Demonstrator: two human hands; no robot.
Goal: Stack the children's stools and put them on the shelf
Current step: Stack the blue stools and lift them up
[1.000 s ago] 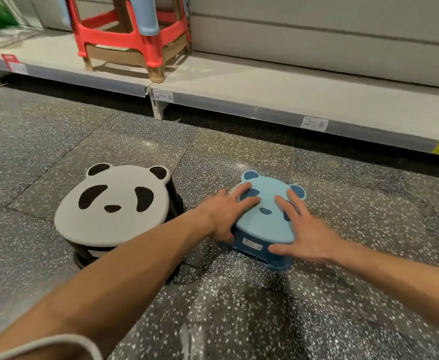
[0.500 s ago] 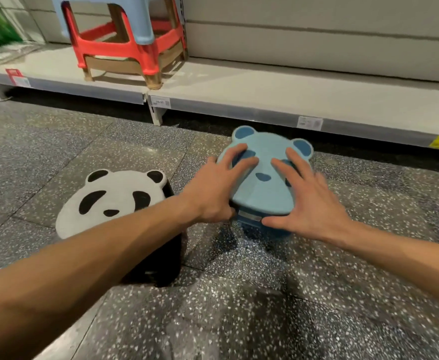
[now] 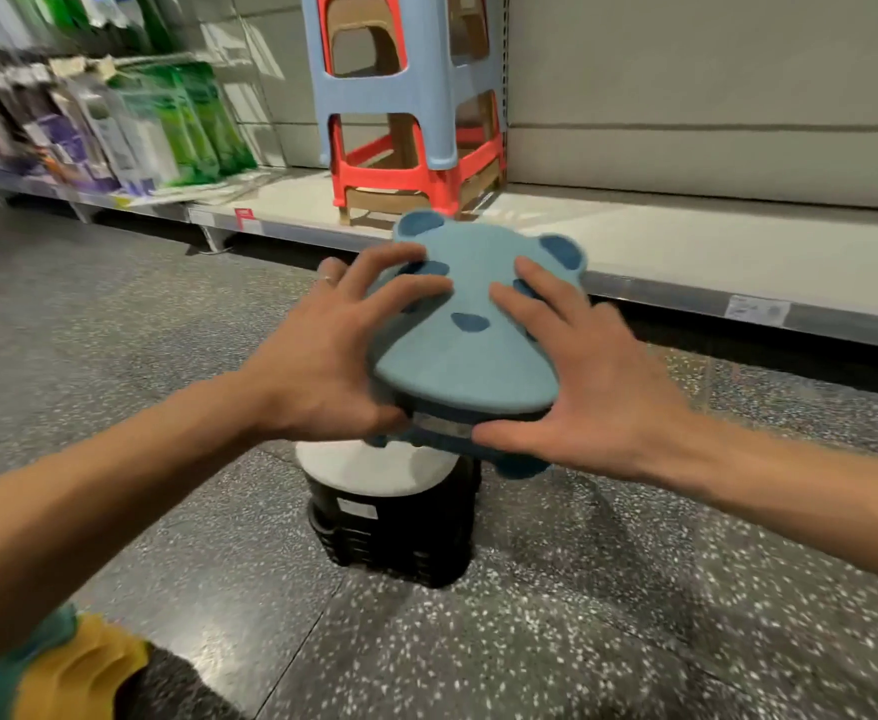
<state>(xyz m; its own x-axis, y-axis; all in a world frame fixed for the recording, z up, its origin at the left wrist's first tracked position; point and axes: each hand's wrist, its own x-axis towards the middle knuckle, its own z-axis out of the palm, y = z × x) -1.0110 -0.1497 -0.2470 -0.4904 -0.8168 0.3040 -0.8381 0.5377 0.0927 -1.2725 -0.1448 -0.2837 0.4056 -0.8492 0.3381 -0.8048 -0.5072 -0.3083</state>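
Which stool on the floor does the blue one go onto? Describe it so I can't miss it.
Start at the long low shelf with the tall stack of stools. On the speckled floor in front of it, directly under the blue stool held by the left hand and right hand, stands the target stool. Unlike the tall stack, it is squat, with a white seat on a black base.

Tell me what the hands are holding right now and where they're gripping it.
Both hands, left and right, hold the blue bear stool by opposite sides of its seat, above the panda stool.
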